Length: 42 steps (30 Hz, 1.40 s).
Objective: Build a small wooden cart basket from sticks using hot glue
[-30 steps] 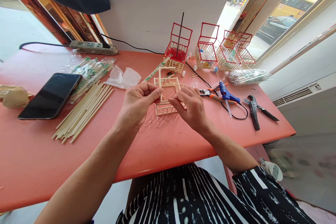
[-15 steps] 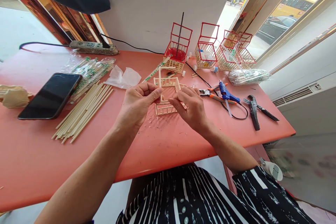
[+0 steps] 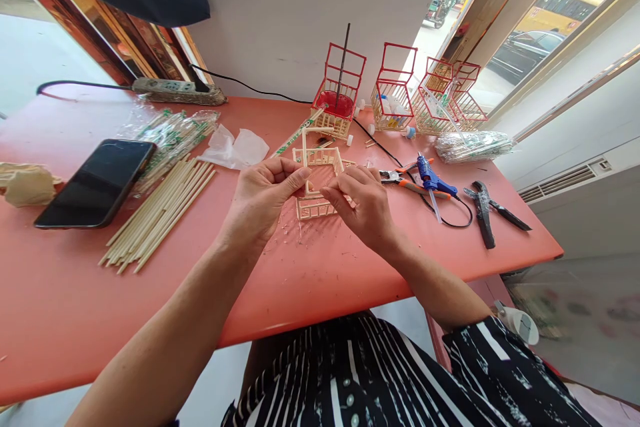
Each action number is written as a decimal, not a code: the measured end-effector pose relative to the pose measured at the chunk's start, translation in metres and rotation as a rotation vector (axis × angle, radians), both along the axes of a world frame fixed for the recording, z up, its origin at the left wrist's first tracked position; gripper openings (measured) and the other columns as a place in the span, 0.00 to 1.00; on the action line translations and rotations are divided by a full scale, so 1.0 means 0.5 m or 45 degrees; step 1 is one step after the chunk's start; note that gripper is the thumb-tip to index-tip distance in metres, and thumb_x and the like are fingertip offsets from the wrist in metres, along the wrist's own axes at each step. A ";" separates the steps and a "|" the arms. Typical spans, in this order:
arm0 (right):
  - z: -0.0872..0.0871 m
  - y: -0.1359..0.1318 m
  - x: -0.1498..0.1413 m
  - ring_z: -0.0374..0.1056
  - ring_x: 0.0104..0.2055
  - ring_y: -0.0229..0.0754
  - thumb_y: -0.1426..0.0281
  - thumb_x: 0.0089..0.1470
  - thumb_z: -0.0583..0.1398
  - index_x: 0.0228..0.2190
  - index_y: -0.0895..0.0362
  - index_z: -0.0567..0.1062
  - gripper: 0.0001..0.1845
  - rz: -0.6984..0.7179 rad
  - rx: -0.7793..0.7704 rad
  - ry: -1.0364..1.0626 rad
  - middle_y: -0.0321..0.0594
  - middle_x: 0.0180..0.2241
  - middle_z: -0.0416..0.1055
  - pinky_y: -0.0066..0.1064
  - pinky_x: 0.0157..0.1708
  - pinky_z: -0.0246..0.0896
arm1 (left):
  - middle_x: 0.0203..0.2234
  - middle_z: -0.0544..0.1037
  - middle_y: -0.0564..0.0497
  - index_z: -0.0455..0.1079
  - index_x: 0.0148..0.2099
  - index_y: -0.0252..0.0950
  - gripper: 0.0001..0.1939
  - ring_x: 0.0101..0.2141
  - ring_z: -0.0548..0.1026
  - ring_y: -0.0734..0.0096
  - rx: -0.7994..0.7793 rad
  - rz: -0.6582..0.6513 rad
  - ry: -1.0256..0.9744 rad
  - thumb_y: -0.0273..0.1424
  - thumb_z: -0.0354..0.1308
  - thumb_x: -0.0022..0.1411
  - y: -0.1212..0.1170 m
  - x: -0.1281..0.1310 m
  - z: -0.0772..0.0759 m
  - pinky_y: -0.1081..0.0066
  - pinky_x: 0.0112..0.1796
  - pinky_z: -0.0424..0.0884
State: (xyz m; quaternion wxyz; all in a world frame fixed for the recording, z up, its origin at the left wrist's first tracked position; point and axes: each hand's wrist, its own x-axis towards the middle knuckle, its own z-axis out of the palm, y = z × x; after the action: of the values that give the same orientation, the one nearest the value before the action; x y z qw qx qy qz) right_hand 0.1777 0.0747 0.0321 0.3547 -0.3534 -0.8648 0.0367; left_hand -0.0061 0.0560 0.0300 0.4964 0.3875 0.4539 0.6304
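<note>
Between my hands is a pale three-sided frame of joined wooden sticks (image 3: 305, 141), held above the table. My left hand (image 3: 267, 193) pinches its left upright between thumb and fingers. My right hand (image 3: 363, 197) is closed at the right end of its lower stick, where the fingertips hide the join. Below and behind the frame stands a small basket of wooden sticks (image 3: 320, 209) with slatted sides, partly covered by my right hand.
Bare sticks (image 3: 159, 217) and a phone (image 3: 95, 183) lie on the left. A blue glue gun (image 3: 436, 180), orange-handled pliers (image 3: 397, 178) and black-handled cutters (image 3: 484, 213) lie on the right. Red-topped stick baskets (image 3: 395, 103) stand along the back of the red table (image 3: 310, 280).
Both hands and the stick frame stay practically in place. Outside the window, a vehicle has come into view on the street.
</note>
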 end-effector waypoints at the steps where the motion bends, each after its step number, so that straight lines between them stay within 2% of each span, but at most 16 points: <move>1: 0.000 0.000 0.000 0.65 0.37 0.42 0.59 0.74 0.55 0.26 0.54 0.70 0.23 0.007 0.008 0.009 0.36 0.28 0.68 0.35 0.46 0.53 | 0.20 0.74 0.54 0.76 0.27 0.35 0.13 0.23 0.71 0.77 0.002 -0.001 -0.003 0.33 0.77 0.47 0.000 0.000 0.000 0.74 0.29 0.70; 9: -0.001 -0.001 0.001 0.65 0.37 0.42 0.58 0.74 0.55 0.27 0.54 0.70 0.23 0.002 -0.006 0.000 0.36 0.29 0.69 0.35 0.45 0.53 | 0.20 0.74 0.54 0.76 0.27 0.35 0.15 0.23 0.71 0.76 -0.002 0.005 -0.004 0.35 0.78 0.45 0.001 0.000 0.003 0.73 0.29 0.70; 25: -0.001 0.000 0.000 0.66 0.37 0.42 0.59 0.74 0.54 0.27 0.54 0.70 0.23 0.012 0.016 0.024 0.37 0.29 0.70 0.36 0.45 0.54 | 0.20 0.75 0.54 0.76 0.27 0.35 0.14 0.23 0.71 0.77 0.006 -0.004 -0.009 0.34 0.78 0.46 -0.001 0.001 0.004 0.73 0.30 0.69; 35: 0.001 -0.002 0.001 0.66 0.38 0.42 0.59 0.75 0.53 0.27 0.54 0.71 0.24 -0.021 -0.020 -0.024 0.37 0.30 0.72 0.37 0.47 0.53 | 0.20 0.74 0.54 0.75 0.27 0.34 0.16 0.23 0.70 0.76 -0.018 0.013 0.014 0.36 0.78 0.44 0.002 0.001 0.004 0.72 0.29 0.69; 42: 0.006 -0.003 0.001 0.67 0.38 0.42 0.60 0.76 0.51 0.28 0.54 0.72 0.24 0.001 -0.060 0.014 0.38 0.31 0.73 0.36 0.48 0.55 | 0.20 0.74 0.54 0.76 0.26 0.34 0.15 0.23 0.70 0.77 -0.005 0.011 -0.015 0.34 0.78 0.44 0.002 -0.001 0.006 0.74 0.29 0.69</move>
State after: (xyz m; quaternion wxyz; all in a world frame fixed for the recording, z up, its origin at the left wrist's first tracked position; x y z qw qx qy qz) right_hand 0.1781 0.0732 0.0348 0.3510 -0.3610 -0.8620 0.0592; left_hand -0.0066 0.0572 0.0329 0.4971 0.3809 0.4539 0.6338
